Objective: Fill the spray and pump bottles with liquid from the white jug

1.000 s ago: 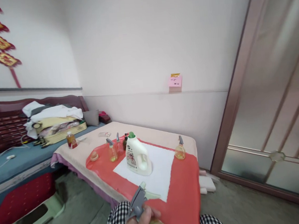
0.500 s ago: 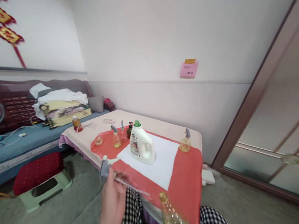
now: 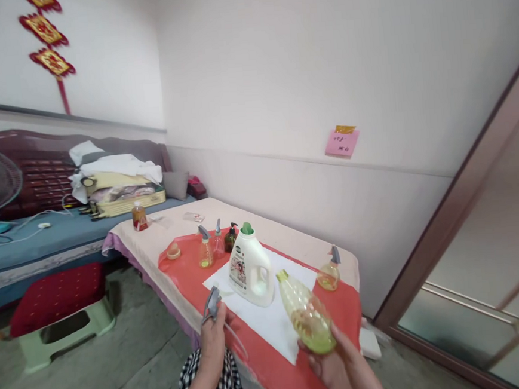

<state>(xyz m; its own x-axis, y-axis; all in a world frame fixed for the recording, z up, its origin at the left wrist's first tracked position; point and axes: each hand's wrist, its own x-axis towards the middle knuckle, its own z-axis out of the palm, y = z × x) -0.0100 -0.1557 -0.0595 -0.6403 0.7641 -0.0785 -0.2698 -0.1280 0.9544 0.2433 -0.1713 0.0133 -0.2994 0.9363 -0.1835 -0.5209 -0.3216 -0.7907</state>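
My left hand (image 3: 214,336) is closed round a grey trigger sprayer head (image 3: 211,304), whose thin clear tube trails down to the right. In my right hand (image 3: 333,365) is a clear yellow spray bottle (image 3: 305,314), uncapped, tilted with its neck up and to the left, some liquid near its base. Between and beyond the hands stands a white detergent jug (image 3: 249,267) with a green cap, upright on a white sheet (image 3: 270,331). That sheet lies over a red cloth (image 3: 278,373) on the table.
More spray bottles stand on the table: a yellowish one (image 3: 205,252), a pink one (image 3: 218,241) and one at right (image 3: 329,273). Near them are a dark pump bottle (image 3: 231,240) and a tape roll (image 3: 173,251). A red-topped stool (image 3: 59,300) stands left on the floor.
My right hand has come into view, raising the yellow bottle from the lower edge. My left hand with the sprayer head has shifted right, and the camera view has turned slightly.
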